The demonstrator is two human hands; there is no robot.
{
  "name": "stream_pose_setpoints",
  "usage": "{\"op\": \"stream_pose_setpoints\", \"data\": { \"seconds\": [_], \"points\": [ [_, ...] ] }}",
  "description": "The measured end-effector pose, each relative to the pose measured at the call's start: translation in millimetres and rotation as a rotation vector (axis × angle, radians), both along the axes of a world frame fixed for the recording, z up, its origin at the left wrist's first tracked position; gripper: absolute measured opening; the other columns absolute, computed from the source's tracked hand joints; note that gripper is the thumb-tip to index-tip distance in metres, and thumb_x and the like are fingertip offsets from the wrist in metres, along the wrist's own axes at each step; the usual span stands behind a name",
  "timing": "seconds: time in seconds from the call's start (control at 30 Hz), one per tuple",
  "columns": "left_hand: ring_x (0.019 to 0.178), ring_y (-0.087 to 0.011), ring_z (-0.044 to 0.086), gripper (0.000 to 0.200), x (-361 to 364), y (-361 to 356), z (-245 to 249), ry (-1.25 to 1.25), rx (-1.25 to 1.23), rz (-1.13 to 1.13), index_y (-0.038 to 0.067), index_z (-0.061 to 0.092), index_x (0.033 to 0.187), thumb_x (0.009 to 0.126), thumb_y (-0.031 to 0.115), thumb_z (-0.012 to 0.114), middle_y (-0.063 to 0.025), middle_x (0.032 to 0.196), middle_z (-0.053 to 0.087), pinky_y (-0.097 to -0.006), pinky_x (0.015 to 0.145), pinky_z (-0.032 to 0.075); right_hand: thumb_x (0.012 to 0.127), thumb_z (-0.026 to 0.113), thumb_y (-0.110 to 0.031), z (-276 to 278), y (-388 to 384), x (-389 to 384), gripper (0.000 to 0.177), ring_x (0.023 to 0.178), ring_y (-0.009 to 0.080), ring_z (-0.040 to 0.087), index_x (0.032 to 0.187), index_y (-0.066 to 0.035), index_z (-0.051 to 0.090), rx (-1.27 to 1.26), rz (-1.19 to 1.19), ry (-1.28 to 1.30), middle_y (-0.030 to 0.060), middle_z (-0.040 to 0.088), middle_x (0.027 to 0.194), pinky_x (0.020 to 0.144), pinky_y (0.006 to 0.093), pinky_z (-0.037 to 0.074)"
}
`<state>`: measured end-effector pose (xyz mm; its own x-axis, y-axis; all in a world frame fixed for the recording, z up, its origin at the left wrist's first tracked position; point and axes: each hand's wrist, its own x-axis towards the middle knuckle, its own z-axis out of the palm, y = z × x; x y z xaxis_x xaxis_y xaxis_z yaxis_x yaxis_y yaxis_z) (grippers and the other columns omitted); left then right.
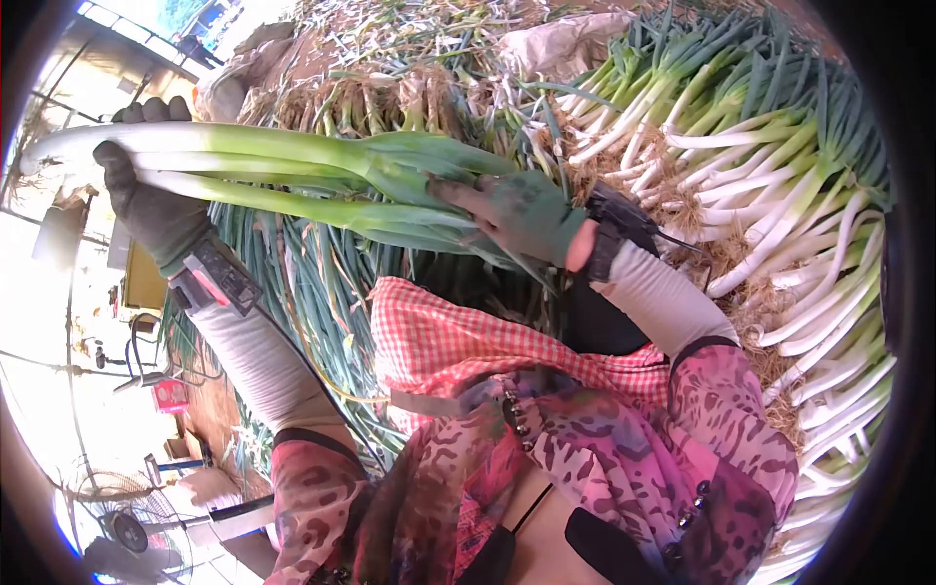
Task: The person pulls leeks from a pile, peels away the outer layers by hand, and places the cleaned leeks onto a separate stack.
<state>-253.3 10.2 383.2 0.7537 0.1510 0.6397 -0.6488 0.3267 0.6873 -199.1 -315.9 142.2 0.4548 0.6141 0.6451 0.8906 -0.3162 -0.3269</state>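
A small bunch of large green onions [292,156] lies across the view in front of me, white ends to the left and green leaves to the right. My left hand [156,200], in a dark glove, is closed around the white stalks, with the thumb in front and the fingers behind. On the leafy part, my right hand [526,214] in a green, dirt-stained glove grips the leaves from above. Both wrists carry strapped-on devices with cables. The root tips at the far left are washed out by glare.
A long pile of green onions [780,195] with white stalks and brown roots fills the right side. More leaves [283,244] lie under my left arm. Rooty bundles [390,102] and scattered trimmings [409,39] are beyond. A fan [127,526] stands lower left.
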Motion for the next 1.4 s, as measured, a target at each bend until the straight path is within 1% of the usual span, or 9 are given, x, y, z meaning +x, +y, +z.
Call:
{"op": "stream_pose_setpoints", "data": {
  "seconds": [0.17,0.2,0.3,0.43,0.7,1.0,1.2,1.3,1.4],
  "points": [
    [0.112,-0.0306,0.056,0.048,-10.7,6.1,8.2,-0.020,0.026,-0.262,-0.005,0.054,0.120,0.091,0.032,0.064,-0.0173,0.115,0.060,-0.0509,0.111,0.037,0.086,0.066,-0.033,-21.6,7.1,32.7,0.041,0.077,0.0293,0.068,0.126,-0.022,0.063,-0.333,-0.065,0.156,0.0140,0.068,0.093,0.073,0.0407,0.053],
    [0.108,-0.0294,0.055,0.046,-17.5,-6.8,10.1,-0.022,-0.070,0.133,-0.006,0.053,0.115,0.090,0.032,0.064,-0.0153,0.109,0.058,-0.0514,0.108,0.038,0.088,0.064,-0.035,-34.9,7.8,36.2,0.038,0.079,0.0294,0.068,0.122,-0.021,0.066,-0.248,-0.034,0.325,0.0141,0.068,0.094,0.074,0.0395,0.052],
    [0.099,-0.0263,0.052,0.040,-15.7,13.7,18.0,-0.107,0.086,-0.378,-0.004,0.053,0.105,0.089,0.030,0.064,-0.0112,0.098,0.053,-0.0496,0.107,0.038,0.091,0.061,-0.041,-64.0,16.4,35.1,0.034,0.086,0.0287,0.067,0.113,-0.016,0.070,0.030,0.122,0.741,0.0140,0.069,0.100,0.078,0.0364,0.051],
    [0.085,-0.0222,0.042,0.031,-24.2,-20.5,4.2,-0.089,-0.149,0.125,0.001,0.049,0.091,0.086,0.026,0.066,-0.0065,0.085,0.043,-0.0427,0.095,0.039,0.095,0.057,-0.040,-53.3,27.4,23.6,0.039,0.097,0.0248,0.065,0.118,-0.011,0.066,0.146,0.246,0.823,0.0134,0.068,0.108,0.089,0.0333,0.048],
    [0.083,-0.0238,0.044,0.034,-21.9,6.5,-0.5,-0.175,0.072,-0.160,0.003,0.051,0.092,0.089,0.033,0.065,-0.0070,0.085,0.045,-0.0411,0.088,0.041,0.094,0.064,-0.018,-1.9,53.6,31.0,0.039,0.110,0.0166,0.060,0.130,-0.008,0.052,0.970,0.969,1.788,0.0066,0.061,0.122,0.099,0.0321,0.046],
    [0.095,-0.0280,0.057,0.035,-58.4,37.9,31.0,-0.160,0.081,0.147,-0.002,0.053,0.105,0.093,0.030,0.061,-0.0136,0.097,0.060,-0.0437,0.088,0.050,0.083,0.072,-0.028,-99.5,29.7,61.4,0.042,0.093,0.0179,0.065,0.118,-0.004,0.067,-0.256,0.234,0.803,0.0119,0.069,0.109,0.087,0.0338,0.049],
    [0.104,-0.0246,0.067,0.034,-87.9,162.3,81.1,-0.273,0.970,1.292,-0.005,0.054,0.110,0.091,0.021,0.064,-0.0172,0.108,0.069,-0.0345,0.084,0.056,0.077,0.070,-0.031,-183.6,-12.6,51.4,0.038,0.095,0.0375,0.067,0.107,-0.008,0.070,-1.061,0.060,0.704,0.0185,0.070,0.101,0.084,0.0449,0.051],
    [0.090,-0.0234,0.069,0.024,-95.9,138.7,85.8,-0.010,0.233,0.750,0.004,0.060,0.110,0.091,0.019,0.062,-0.0136,0.097,0.069,-0.0325,0.075,0.057,0.078,0.069,-0.033,-120.0,4.2,18.4,0.044,0.099,0.0363,0.066,0.113,-0.008,0.066,-1.176,0.109,0.553,0.0176,0.070,0.104,0.088,0.0452,0.049],
    [0.083,-0.0252,0.068,0.025,-75.3,171.4,81.0,-0.191,1.258,1.452,0.004,0.059,0.114,0.093,0.016,0.057,-0.0117,0.092,0.068,-0.0357,0.071,0.057,0.079,0.069,-0.028,-69.6,15.5,25.9,0.054,0.105,0.0357,0.063,0.127,-0.008,0.056,-0.977,0.095,0.292,0.0142,0.068,0.107,0.093,0.0463,0.046]
  ]
}}
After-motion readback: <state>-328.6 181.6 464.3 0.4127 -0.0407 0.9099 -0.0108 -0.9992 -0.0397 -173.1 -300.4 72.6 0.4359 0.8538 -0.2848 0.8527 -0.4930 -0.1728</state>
